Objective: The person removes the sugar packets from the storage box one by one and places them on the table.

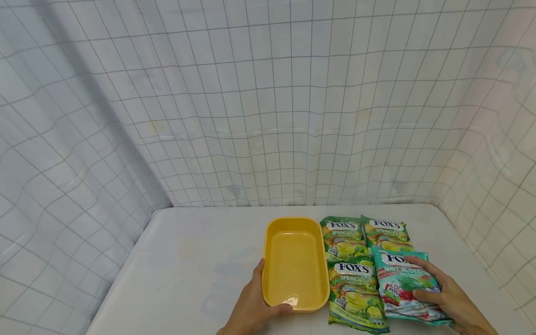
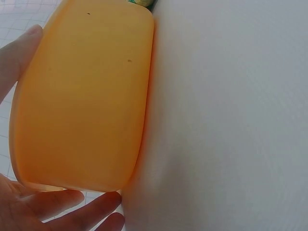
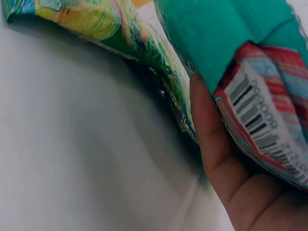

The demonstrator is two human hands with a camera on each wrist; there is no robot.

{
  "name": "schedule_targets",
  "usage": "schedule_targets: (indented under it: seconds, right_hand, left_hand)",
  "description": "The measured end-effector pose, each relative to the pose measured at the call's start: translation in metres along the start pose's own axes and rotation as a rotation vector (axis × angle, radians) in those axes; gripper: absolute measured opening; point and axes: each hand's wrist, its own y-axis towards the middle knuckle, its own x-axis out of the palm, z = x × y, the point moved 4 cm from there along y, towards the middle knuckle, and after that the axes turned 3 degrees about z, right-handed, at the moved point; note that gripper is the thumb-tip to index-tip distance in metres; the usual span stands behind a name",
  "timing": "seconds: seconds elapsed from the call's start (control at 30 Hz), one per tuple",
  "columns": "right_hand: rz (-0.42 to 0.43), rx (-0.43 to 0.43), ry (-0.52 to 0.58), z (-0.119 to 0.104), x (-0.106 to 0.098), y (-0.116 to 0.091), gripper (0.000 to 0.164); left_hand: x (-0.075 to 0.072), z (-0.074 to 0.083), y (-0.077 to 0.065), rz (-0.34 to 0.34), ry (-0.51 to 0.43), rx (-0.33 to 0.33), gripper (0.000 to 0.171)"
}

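Note:
A yellow plastic tray (image 1: 295, 265) stands on the white table. My left hand (image 1: 252, 300) holds its near left corner, with the thumb along the front and a finger along the left side. The tray's outer wall (image 2: 86, 101) fills much of the left wrist view. At the right, my right hand (image 1: 445, 293) grips a teal Fox's Mint Blossom candy bag (image 1: 402, 281). Its barcode side (image 3: 257, 115) faces the right wrist camera, above the table. Left of it lies a green Fox's Spring Tea bag (image 1: 356, 295), close to the tray.
Two more Spring Tea bags, one behind the tray's right side (image 1: 344, 238) and another (image 1: 387, 235) farther right, lie at the back. White table surface (image 1: 192, 270) extends to the left. Grid-patterned white sheets (image 1: 284, 116) enclose the table behind and at both sides.

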Motion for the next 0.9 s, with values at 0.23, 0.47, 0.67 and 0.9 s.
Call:
schedule_targets:
  seconds: [0.23, 0.47, 0.67, 0.9]
  right_hand:
    - [-0.082, 0.012, 0.051, 0.009, -0.003, 0.003, 0.067]
    - [-0.177, -0.007, 0.098, 0.014, -0.005, 0.005, 0.067]
    - [-0.236, -0.011, 0.107, 0.015, -0.009, 0.005, 0.066]
    - [-0.231, -0.019, 0.067, 0.014, -0.009, 0.006, 0.070]
  left_hand:
    - [0.000, 0.000, 0.000, 0.004, -0.005, -0.013, 0.141]
    - [-0.001, 0.002, -0.002, 0.013, 0.004, 0.043, 0.138]
    - [-0.002, 0.002, -0.002, 0.020, 0.017, 0.071, 0.137]
    - [-0.002, 0.002, -0.002, 0.022, 0.019, 0.082, 0.137]
